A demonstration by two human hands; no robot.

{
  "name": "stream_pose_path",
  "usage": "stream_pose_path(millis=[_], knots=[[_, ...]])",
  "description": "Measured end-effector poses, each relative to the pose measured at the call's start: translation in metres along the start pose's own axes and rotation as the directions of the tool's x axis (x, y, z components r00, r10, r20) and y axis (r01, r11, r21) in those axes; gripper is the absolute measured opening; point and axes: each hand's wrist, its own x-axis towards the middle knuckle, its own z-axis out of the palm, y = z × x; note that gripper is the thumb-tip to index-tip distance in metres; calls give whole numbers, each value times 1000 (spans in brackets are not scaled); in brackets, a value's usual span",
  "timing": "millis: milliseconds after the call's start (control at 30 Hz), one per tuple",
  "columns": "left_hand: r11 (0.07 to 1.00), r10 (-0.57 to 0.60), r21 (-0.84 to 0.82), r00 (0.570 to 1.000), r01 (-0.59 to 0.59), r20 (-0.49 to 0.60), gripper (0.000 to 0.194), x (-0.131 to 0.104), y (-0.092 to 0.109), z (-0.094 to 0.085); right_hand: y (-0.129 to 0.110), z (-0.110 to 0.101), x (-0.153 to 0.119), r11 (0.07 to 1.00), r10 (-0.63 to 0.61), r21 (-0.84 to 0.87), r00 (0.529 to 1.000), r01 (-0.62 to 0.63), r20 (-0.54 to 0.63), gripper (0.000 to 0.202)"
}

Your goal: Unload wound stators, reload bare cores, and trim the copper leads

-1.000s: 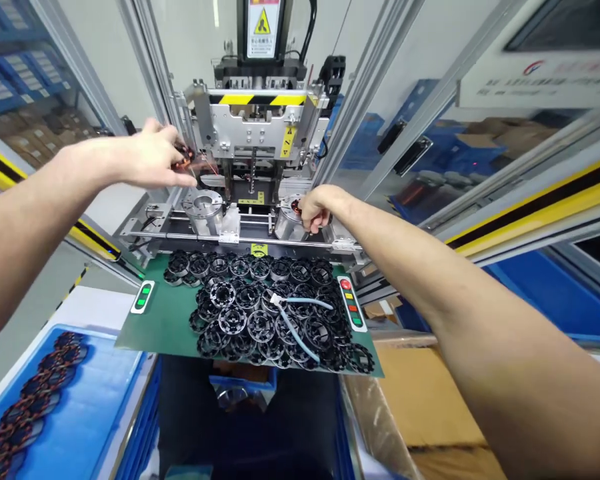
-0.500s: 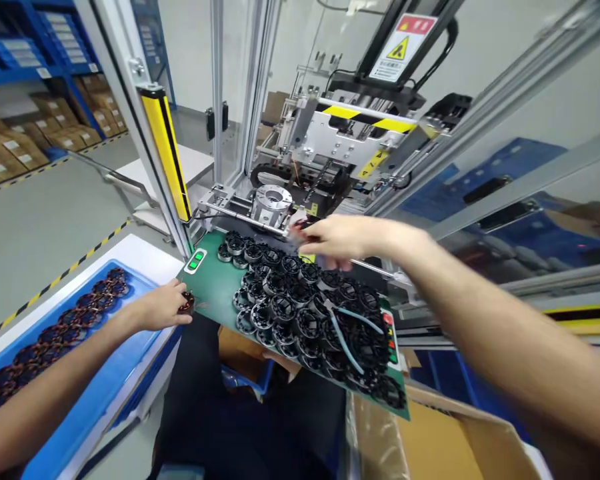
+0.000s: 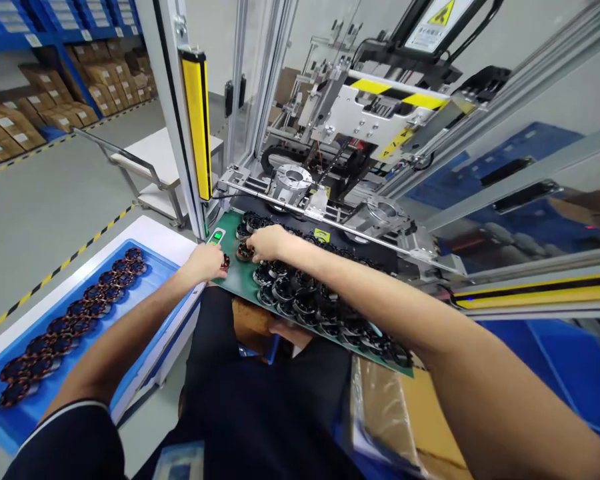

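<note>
My left hand is at the left end of the green worktop, its fingers closed around a copper-wound motor stator. Just to the right, my right hand grips a second wound stator by its right side, at the worktop surface. Rows of black stator cores without visible copper cover much of the worktop, and my right forearm passes over them. A light blue tool handle shows in part beyond the forearm.
A blue tray at left holds several wound stators. Behind the worktop, a machine carries round metal fixtures and a front rail. A yellow light-curtain post stands at left. An open cardboard box is low at right.
My right hand has moved from near the machine's fixtures to the left end of the worktop, beside my left hand. My left hand still holds its stator. The view has shifted.
</note>
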Motion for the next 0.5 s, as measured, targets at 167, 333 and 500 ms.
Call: stream_pose_path(millis=[167,333,500], knots=[[998,-52,-38,976,45,-210,44,-7,14,0,60,33,-121,978,140,192,942,-83,-305,59],[967,25,-190,810,-168,-587,41,-41,37,3,62,139,-242,801,386,598,790,-30,-477,46],[833,253,-159,620,-530,-743,35,-30,100,-3,40,216,-244,853,446,510,663,-112,-602,33]])
